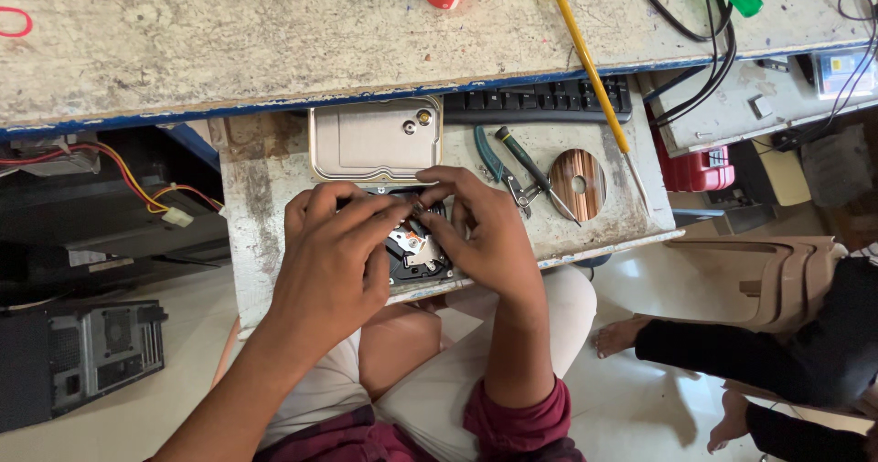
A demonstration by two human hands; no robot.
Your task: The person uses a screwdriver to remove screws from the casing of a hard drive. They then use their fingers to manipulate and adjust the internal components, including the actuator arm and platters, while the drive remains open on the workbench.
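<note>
Both hands meet over an opened black hard drive with bare silver metal parts (416, 252), which lies at the near edge of a worn grey pull-out shelf (265, 233), right above the person's lap, where it is close to the eyes and easy to brace. The left hand (334, 256) curls over the drive's left side, holding the case steady, its fingers bent toward the middle. The right hand (480, 233) comes in from the other side, its fingertips (422, 202) pinched together on some small part at the drive's far edge; the part itself is too small to make out.

Just behind the drive lies its beige flat metal cover plate (375, 139), set aside but near. To the right, within reach, rest teal-handled pliers (498, 165), a dark-handled screwdriver (529, 165) and a shiny coppery disk platter (578, 183). A long yellow-handled screwdriver (590, 64) lies slantwise across a black keyboard (535, 101).
</note>
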